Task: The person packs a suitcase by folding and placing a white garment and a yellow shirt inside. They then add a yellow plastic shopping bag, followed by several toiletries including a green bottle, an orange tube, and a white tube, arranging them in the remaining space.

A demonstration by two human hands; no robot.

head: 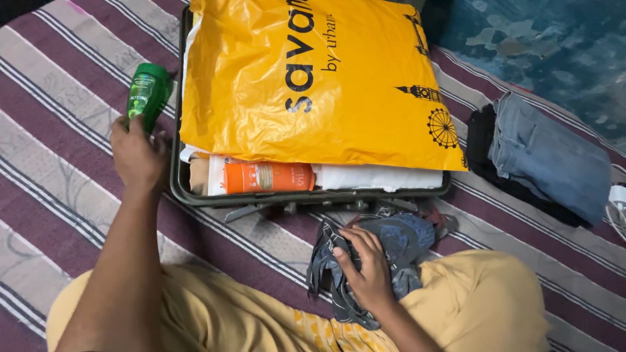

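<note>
head view: left hand [135, 156] clamped on green bottle [149, 92], right hand [365, 267] clutching dark sandals [398, 238] beside yellow bag [274, 72]

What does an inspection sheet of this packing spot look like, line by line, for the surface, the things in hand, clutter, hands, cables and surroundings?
Surface: striped purple and grey bedcover, lying mostly flat.
Things in hand: green bottle held up beside the open suitcase; dark grey sandals on the lap.
In the suitcase: yellow plastic bag on top, with an orange tube and white folded cloth at the near edge.
Clutter: folded blue jeans on dark clothing, right of the case.
Hands: left hand grips the bottle; right hand rests on the sandals.
Cables: white cord at the right edge, partly out of view.
Surroundings: blue patterned fabric top right.
</note>
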